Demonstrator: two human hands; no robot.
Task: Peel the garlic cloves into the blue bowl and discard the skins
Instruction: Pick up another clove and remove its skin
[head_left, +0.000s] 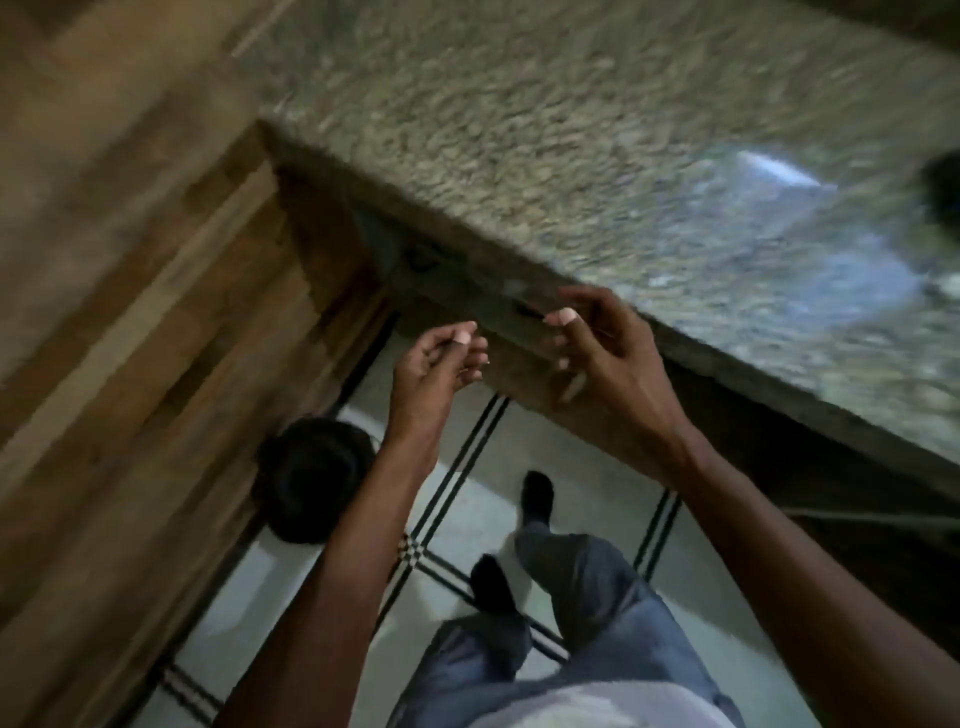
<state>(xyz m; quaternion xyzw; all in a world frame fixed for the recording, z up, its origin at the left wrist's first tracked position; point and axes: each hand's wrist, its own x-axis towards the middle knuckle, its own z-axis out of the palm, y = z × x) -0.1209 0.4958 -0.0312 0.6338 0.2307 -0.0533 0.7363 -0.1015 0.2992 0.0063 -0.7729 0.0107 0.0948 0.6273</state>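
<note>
Now the speckled stone table (519, 130) fills the blurred view; below its edge, left hand (436, 364) and right hand (602, 353) hover apart, fingers loosely curled, holding nothing visible. Garlic and blue bowl are out of sight.

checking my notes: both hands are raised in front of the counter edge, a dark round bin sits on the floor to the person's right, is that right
Not quite. In the head view the dark round bin sits on the floor to the person's left, beside the wooden cabinet. Both the left hand and right hand are raised in front of the counter edge.
</note>
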